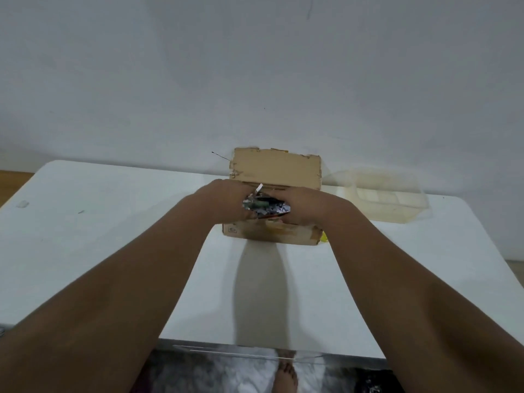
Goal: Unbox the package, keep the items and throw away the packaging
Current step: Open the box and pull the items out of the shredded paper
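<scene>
No legible text; the cardboard box [272, 232] bears one unreadable mark.

Box [273, 171] on table [113, 222] (tray [377, 199] right)

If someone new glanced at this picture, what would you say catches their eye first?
First, the two bare forearms reaching in from the bottom corners and meeting at an open cardboard box at the far middle of the white table. There the left hand and right hand close together around a crumpled, shiny printed bundle over the box. A clear plastic tray lies to the box's right.
</scene>
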